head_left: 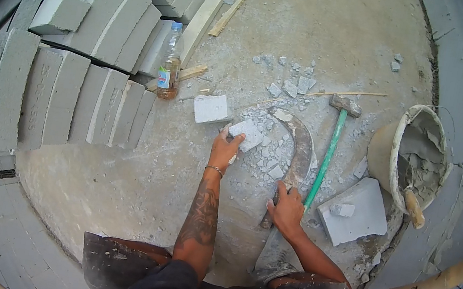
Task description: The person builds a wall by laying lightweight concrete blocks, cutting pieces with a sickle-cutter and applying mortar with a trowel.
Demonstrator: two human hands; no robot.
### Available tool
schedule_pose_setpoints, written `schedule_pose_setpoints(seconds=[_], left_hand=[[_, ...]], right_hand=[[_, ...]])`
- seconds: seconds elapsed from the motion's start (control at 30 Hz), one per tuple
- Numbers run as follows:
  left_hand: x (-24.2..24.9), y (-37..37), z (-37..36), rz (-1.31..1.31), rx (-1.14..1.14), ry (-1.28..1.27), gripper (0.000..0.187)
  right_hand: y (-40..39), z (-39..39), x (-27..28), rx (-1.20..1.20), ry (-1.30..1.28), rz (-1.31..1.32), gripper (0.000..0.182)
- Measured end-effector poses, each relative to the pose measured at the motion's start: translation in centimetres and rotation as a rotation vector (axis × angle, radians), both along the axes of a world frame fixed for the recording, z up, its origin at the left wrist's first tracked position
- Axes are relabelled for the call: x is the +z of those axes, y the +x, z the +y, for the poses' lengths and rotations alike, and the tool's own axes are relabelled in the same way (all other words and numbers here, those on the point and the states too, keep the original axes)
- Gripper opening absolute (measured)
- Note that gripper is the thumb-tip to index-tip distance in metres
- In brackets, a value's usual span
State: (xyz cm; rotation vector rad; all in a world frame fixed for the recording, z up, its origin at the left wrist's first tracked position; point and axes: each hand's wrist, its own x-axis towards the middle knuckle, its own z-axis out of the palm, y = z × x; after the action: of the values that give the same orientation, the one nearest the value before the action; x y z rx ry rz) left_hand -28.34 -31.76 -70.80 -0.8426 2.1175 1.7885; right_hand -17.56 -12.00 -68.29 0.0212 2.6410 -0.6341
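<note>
through the head camera, the only view i have, i look down on two bare hands over a dusty floor (131, 189). the left hand (224, 150) is closed in a pinch, thumb and fingers on the near left corner of a pale block piece (247, 135); i can't tell whether that piece is lifted or resting on the rubble (270, 162) around it. the right hand (287, 209) is wrapped fully around the handle of a curved blade (302, 154), which arcs away from me and bends left at its far end, just right of the block piece. a squared block (210, 109) sits close to the left of the piece. to the right of the blade i have a hammer (329, 149) lying with its head at the far end, its green handle ending just beside the right hand. further right, a flat slab (360, 223) carries a small chunk (342, 210), and beyond it stands a bucket (380, 152) of grey mix, a wooden-handled tool (414, 209) leaning over its rim. over on the left, a bottle (170, 65) stands beside stacked blocks (108, 17).
</note>
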Motion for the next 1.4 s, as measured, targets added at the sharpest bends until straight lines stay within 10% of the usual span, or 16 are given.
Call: schedule_pose_setpoints(seconds=[0.17, 0.27, 0.43, 0.63, 0.77, 1.4], left_hand=[[1.6, -1.3, 1.2, 0.13, -0.204, -0.325, 0.059], [5.0, -2.2, 2.7, -0.001, -0.223, -0.114, 0.06], [0.1, -2.3, 4.7, 0.698, -0.16, -0.643, 0.058], [2.4, -1.9, 6.4, 0.402, -0.339, -0.228, 0.053], [-0.1, -0.9, 7.4, 0.626, -0.372, -0.35, 0.026], [-1.8, -0.9, 9.7, 0.518, -0.05, -0.22, 0.034]], right_hand=[[0.5, 1.0, 0.1, -0.324, -0.262, 0.218, 0.064], [-1.4, 2.5, 3.3, -0.636, -0.443, -0.096, 0.057], [-0.9, 3.6, 3.2, -0.595, -0.666, 0.133, 0.046], [-2.2, 4.5, 3.4, -0.445, -0.692, 0.08, 0.04], [-1.7, 4.1, 3.0, -0.36, -0.648, 0.053, 0.04], [-5.0, 3.8, 5.1, -0.227, -0.476, 0.393, 0.04]])
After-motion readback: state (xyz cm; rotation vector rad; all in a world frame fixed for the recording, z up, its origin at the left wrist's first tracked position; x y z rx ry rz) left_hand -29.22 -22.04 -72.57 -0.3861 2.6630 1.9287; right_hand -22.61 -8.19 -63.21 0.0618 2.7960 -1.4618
